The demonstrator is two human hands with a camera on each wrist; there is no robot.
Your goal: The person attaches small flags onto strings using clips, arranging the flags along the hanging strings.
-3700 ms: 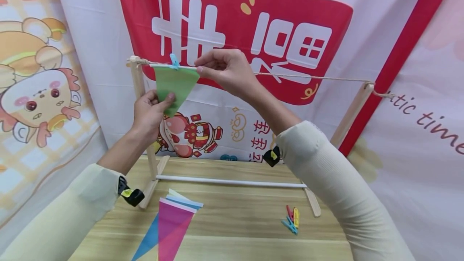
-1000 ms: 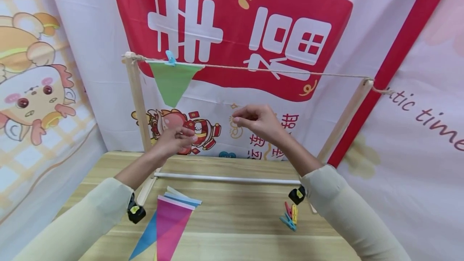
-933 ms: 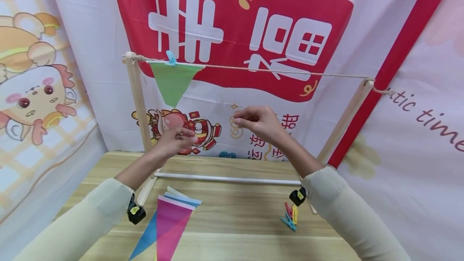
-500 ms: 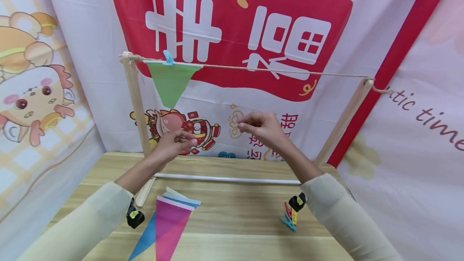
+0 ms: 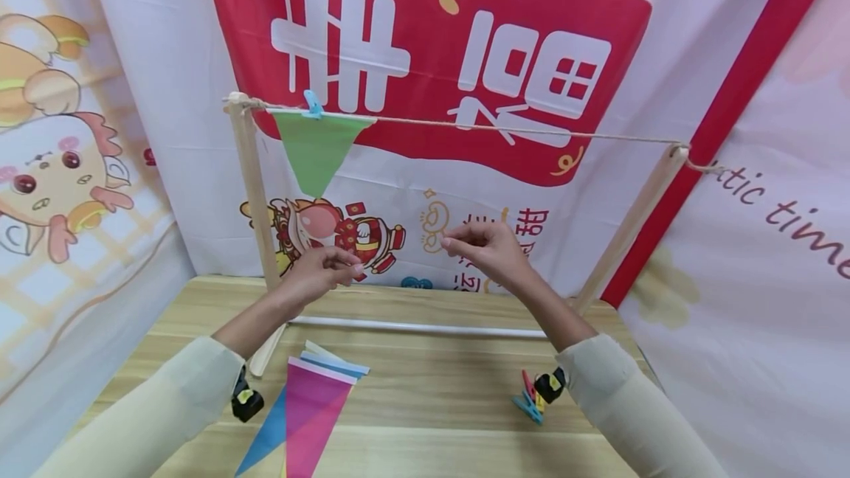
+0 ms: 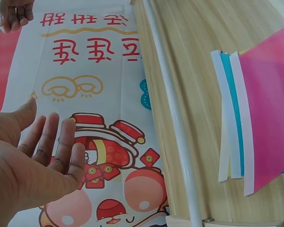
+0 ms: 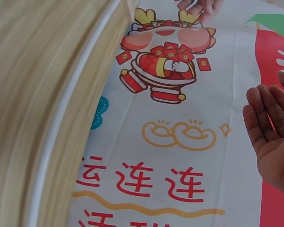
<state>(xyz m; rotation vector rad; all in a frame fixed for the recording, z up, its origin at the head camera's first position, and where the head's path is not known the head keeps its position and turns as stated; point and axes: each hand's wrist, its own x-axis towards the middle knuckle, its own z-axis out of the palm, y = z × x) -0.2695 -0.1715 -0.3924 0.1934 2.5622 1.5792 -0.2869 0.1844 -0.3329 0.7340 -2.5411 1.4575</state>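
A green triangular pennant (image 5: pixel 316 153) hangs by its white top edge from a thin twine (image 5: pixel 505 128), held there by a light blue clothespin (image 5: pixel 313 105). Below it my left hand (image 5: pixel 317 275) hovers in the air, fingers relaxed and holding nothing. Level with it to the right, my right hand (image 5: pixel 490 248) also floats with loosely bent fingers and nothing in them. On the table lies a fanned stack of pennants, a magenta pennant (image 5: pixel 317 408) on top and a blue pennant (image 5: pixel 268 430) under it. Several clothespins (image 5: pixel 529 408) in red, yellow and blue lie at the right.
The twine is tied between a left wooden post (image 5: pixel 251 183) and a right wooden post (image 5: pixel 631 223). A white rod (image 5: pixel 425 327) joins them low down, over the wooden table (image 5: pixel 425 404). A printed cloth (image 5: pixel 398 242) hangs close behind the frame.
Earlier, both hands were at the green pennant, the right one pinching its top corner. They have let go and moved down, the right hand also rightward; the pennant now hangs by itself.
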